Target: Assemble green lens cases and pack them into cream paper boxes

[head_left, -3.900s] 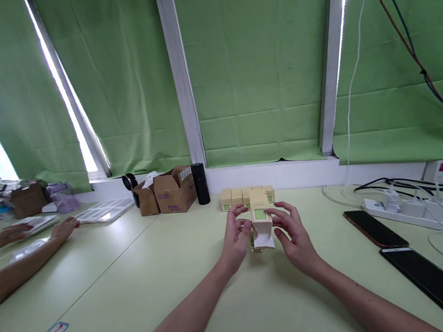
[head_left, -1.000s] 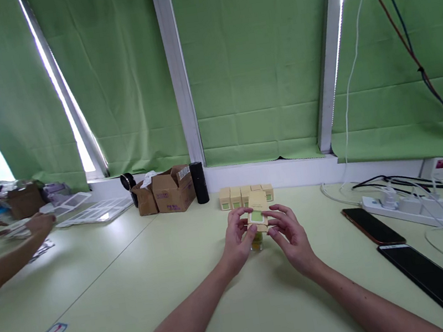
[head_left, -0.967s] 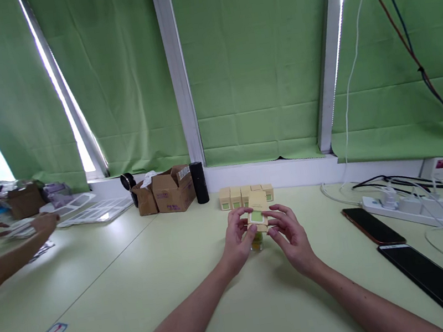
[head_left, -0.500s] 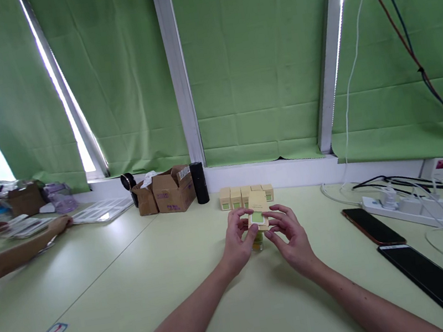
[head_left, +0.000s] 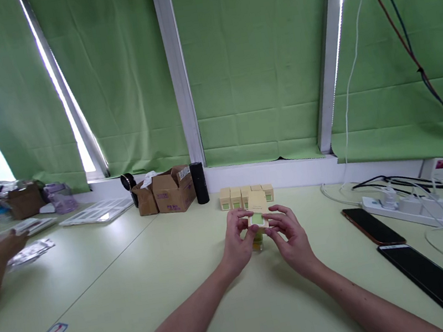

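Between my two hands is a small cream cardboard box (head_left: 257,204) with a green window on its near face. My left hand (head_left: 239,240) pinches its left side, thumb below and fingers on top. On the other side, my right hand (head_left: 289,236) grips the box with thumb and fingertips. Just under it on the table stands a small yellow-green jar (head_left: 258,242), partly hidden by the box and my fingers. Several matching cream boxes (head_left: 235,197) stand in a row behind my hands.
Brown cartons (head_left: 173,190) and a black cylinder (head_left: 199,183) stand by the wall. At right lie a phone (head_left: 373,226), a long black device (head_left: 436,278) and a power strip (head_left: 409,209) with cables. A co-worker's hand (head_left: 1,248) is at far left, near white trays (head_left: 98,211).
The box has tipped very slightly in my hands, which otherwise stay in place. At far left, the co-worker's hands have drawn back leftward from the trays, and a silvery packet shows on the table.
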{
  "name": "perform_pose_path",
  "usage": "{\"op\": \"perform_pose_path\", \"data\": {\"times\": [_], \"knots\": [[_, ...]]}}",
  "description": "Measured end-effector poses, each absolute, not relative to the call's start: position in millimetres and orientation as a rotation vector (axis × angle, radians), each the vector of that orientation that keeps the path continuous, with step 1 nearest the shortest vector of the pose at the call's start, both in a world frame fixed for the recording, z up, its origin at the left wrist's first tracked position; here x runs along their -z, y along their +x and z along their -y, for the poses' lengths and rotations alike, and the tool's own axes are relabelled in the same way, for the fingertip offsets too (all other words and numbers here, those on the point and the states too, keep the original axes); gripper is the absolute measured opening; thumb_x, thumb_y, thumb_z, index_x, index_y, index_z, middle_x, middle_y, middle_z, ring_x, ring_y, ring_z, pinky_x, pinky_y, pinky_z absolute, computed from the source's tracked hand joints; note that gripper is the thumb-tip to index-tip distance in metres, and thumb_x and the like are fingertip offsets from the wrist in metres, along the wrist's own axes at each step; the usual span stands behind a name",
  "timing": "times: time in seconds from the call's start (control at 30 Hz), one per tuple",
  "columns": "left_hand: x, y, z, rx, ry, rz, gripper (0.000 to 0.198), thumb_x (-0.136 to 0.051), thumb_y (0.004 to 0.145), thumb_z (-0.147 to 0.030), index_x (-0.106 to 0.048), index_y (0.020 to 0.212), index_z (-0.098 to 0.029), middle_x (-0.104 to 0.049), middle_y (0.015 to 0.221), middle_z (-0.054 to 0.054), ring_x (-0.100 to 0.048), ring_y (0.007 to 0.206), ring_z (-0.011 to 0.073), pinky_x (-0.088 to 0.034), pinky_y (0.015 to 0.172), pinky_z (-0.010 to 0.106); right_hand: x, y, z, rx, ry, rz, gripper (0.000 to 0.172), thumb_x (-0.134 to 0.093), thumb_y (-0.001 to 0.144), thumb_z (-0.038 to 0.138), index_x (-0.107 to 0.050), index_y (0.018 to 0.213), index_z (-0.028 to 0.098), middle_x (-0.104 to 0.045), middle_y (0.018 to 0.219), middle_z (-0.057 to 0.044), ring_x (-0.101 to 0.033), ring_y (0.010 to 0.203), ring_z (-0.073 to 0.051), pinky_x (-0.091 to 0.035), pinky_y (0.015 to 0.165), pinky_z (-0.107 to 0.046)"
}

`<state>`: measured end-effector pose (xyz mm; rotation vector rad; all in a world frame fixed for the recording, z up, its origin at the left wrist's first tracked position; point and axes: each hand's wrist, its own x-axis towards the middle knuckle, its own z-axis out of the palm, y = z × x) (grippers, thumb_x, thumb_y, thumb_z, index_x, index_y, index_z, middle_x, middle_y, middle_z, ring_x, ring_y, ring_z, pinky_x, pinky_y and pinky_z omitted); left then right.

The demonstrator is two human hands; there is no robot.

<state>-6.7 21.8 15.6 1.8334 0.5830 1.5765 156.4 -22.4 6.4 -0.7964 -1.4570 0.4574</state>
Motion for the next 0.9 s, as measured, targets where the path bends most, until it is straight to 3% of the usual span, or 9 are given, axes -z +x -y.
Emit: {"op": "perform_pose_path", "data": {"times": [0.13, 0.27, 0.43, 0.57, 0.63, 0.73, 0.9], "knots": [[-17, -6, -20, -1.606, 1.868, -0.611, 0.032, -0.062, 0.095, -0.050, -0.061, 0.109, -0.021, -0.050, 0.119, 0.009, -0.058, 0.087, 0.0147, -0.055, 0.077, 0.031, -5, 156, 21, -0.429, -0.798, 1.466, 0.021, -0.058, 0.100, 0.036, -0.068, 0.118, 0.031, -0.046, 0.136, -0.008, -0.068, 0.099, -0.018, -0.062, 0.086, -0.038], [-19, -7, -16, -1.636, 1.966, -0.640, 0.025, -0.059, 0.098, -0.040, -0.059, 0.118, -0.024, -0.052, 0.122, 0.010, -0.059, 0.110, 0.0219, -0.055, 0.091, 0.036, -6, 155, 21, -0.410, -0.813, 1.483, 0.023, -0.058, 0.100, 0.036, -0.067, 0.121, 0.032, -0.045, 0.139, -0.009, -0.065, 0.111, -0.022, -0.063, 0.089, -0.040], [-21, -11, -11, -1.641, 2.113, -0.738, 0.042, -0.055, 0.100, -0.031, -0.049, 0.141, -0.028, -0.054, 0.140, 0.012, -0.051, 0.132, 0.0281, -0.045, 0.110, 0.048, -8, 154, 24, -0.306, -0.842, 1.578, 0.028, -0.058, 0.099, 0.034, -0.066, 0.126, 0.032, -0.042, 0.151, -0.010, -0.045, 0.142, -0.030, -0.053, 0.109, -0.050], [-22, -14, -12, -1.693, 2.127, -0.794, 0.045, -0.059, 0.097, -0.032, -0.050, 0.141, -0.028, -0.056, 0.141, 0.013, -0.049, 0.134, 0.0307, -0.040, 0.112, 0.051, -6, 152, 28, -0.299, -0.817, 1.697, 0.037, -0.053, 0.101, 0.028, -0.061, 0.137, 0.036, -0.024, 0.167, -0.005, -0.045, 0.144, -0.030, -0.046, 0.115, -0.054], [-22, -14, -14, -1.702, 2.090, -0.818, 0.046, -0.060, 0.097, -0.033, -0.050, 0.141, -0.027, -0.055, 0.140, 0.013, -0.049, 0.133, 0.0306, -0.040, 0.111, 0.049, -5, 152, 29, -0.280, -0.814, 1.748, 0.043, -0.052, 0.101, 0.027, -0.057, 0.142, 0.038, -0.019, 0.170, -0.003, -0.037, 0.151, -0.031, -0.042, 0.118, -0.055], [-21, -14, -16, -1.679, 2.038, -0.862, 0.050, -0.060, 0.097, -0.037, -0.046, 0.143, -0.025, -0.053, 0.141, 0.014, -0.048, 0.133, 0.0302, -0.041, 0.108, 0.048, -5, 151, 32, -0.254, -0.802, 1.791, 0.049, -0.051, 0.102, 0.026, -0.048, 0.149, 0.038, -0.019, 0.171, -0.001, -0.023, 0.157, -0.030, -0.036, 0.122, -0.056], [-17, -15, -23, -1.670, 1.945, -1.000, 0.054, -0.066, 0.091, -0.043, -0.049, 0.138, -0.023, -0.053, 0.139, 0.015, -0.047, 0.131, 0.0317, -0.041, 0.106, 0.048, -8, 150, 36, -0.301, -0.763, 1.848, 0.057, -0.047, 0.102, 0.024, -0.034, 0.156, 0.036, -0.026, 0.169, -0.003, -0.024, 0.157, -0.026, -0.032, 0.125, -0.055]]}}
